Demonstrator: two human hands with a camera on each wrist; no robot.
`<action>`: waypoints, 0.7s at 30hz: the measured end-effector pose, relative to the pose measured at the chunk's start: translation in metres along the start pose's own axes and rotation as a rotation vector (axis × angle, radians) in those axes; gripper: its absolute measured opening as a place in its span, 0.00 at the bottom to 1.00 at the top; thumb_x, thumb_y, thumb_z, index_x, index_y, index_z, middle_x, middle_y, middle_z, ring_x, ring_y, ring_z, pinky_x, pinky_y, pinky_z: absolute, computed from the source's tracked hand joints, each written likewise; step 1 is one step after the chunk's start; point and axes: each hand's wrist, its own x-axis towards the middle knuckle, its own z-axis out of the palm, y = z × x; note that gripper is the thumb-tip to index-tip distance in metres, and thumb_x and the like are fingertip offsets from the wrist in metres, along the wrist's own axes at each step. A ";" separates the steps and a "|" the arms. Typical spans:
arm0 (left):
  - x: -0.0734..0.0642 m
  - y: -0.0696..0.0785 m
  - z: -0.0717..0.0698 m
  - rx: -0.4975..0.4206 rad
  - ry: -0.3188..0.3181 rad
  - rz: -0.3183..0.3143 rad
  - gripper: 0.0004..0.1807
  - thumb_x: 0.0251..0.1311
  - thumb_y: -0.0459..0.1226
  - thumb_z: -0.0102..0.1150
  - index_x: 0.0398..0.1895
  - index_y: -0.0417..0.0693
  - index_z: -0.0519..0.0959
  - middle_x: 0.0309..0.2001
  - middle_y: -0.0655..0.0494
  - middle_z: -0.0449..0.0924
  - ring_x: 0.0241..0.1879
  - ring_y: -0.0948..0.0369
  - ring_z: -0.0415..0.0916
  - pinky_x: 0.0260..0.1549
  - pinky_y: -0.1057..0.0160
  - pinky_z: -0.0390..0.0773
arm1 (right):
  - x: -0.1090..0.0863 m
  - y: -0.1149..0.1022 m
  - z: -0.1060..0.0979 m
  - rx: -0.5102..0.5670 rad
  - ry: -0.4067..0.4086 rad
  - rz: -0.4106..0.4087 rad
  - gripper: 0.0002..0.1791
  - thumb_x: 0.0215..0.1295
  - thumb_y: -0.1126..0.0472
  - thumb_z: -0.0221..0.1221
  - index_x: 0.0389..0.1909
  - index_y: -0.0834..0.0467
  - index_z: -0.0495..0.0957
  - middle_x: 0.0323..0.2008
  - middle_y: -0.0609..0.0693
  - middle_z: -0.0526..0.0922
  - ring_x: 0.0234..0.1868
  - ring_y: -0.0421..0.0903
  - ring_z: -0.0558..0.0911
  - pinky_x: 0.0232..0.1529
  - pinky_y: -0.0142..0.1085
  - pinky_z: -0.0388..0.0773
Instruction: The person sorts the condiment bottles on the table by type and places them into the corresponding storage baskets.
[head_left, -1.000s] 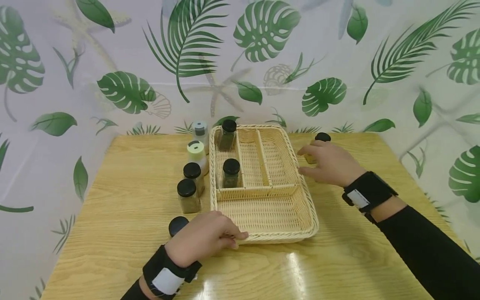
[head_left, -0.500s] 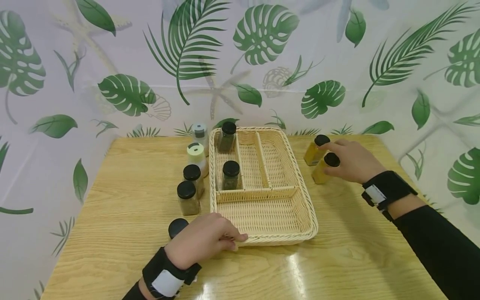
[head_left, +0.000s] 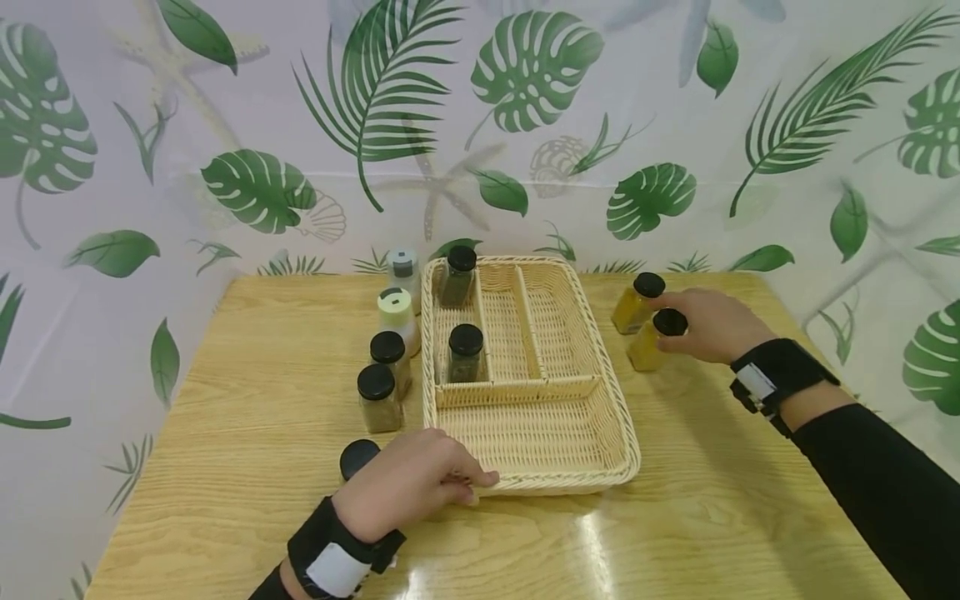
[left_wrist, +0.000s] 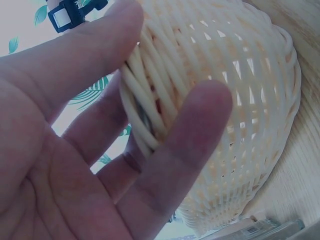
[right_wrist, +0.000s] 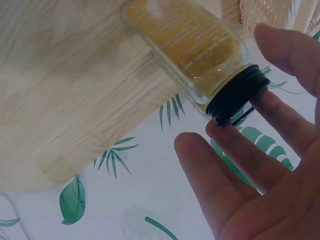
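Note:
My left hand [head_left: 408,483] holds the near rim of a woven basket [head_left: 562,481], thumb against the outer wall, as the left wrist view shows. Over at the right, my right hand [head_left: 716,325] is at the black lid of a square glass jar of yellow powder [head_left: 647,352]. In the right wrist view, fingertips [right_wrist: 220,131] touch the lid's edge while the thumb [right_wrist: 267,37] stands apart from it. A second yellow jar [head_left: 630,311] stands just behind. Two dark-lidded jars, one at the back [head_left: 456,283] and one in front [head_left: 465,354], stand in the basket's left compartment.
Left of the basket stands a row of containers: a grey-lidded one [head_left: 402,271], a yellow-lidded one [head_left: 395,310], and black-lidded jars [head_left: 378,400]. Another black lid [head_left: 358,458] shows beside my left hand. A leaf-print sheet [head_left: 480,125] rises behind the wooden table [head_left: 285,350].
My right hand has moved right, away from the basket's side, uncovering the two yellow jars. Over the last half second it has stayed at the nearer jar. My left hand has not moved.

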 end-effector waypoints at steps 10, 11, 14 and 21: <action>0.001 0.001 0.000 0.003 0.007 0.005 0.07 0.50 0.39 0.68 0.25 0.67 0.84 0.36 0.75 0.81 0.18 0.77 0.66 0.18 0.74 0.64 | 0.008 0.007 0.001 0.048 -0.038 0.009 0.29 0.55 0.53 0.66 0.58 0.57 0.74 0.47 0.64 0.78 0.45 0.59 0.77 0.42 0.54 0.74; 0.001 0.001 0.000 0.003 0.007 0.002 0.07 0.49 0.39 0.68 0.25 0.67 0.84 0.36 0.75 0.81 0.18 0.77 0.66 0.18 0.74 0.64 | 0.009 0.006 0.001 0.049 -0.043 0.010 0.29 0.55 0.54 0.66 0.57 0.57 0.74 0.47 0.63 0.79 0.44 0.58 0.77 0.42 0.53 0.74; 0.000 0.000 0.000 -0.001 0.003 -0.008 0.07 0.50 0.39 0.68 0.25 0.66 0.85 0.37 0.75 0.81 0.17 0.76 0.65 0.17 0.74 0.63 | 0.012 0.005 0.000 0.045 -0.056 0.009 0.27 0.55 0.55 0.66 0.56 0.59 0.75 0.46 0.62 0.79 0.43 0.56 0.77 0.41 0.52 0.75; 0.000 0.001 0.000 -0.002 -0.001 -0.009 0.07 0.50 0.39 0.68 0.28 0.66 0.85 0.37 0.75 0.81 0.18 0.77 0.67 0.18 0.74 0.64 | 0.015 0.004 -0.001 0.046 -0.067 0.017 0.25 0.55 0.56 0.65 0.54 0.61 0.77 0.45 0.62 0.79 0.40 0.54 0.78 0.39 0.50 0.75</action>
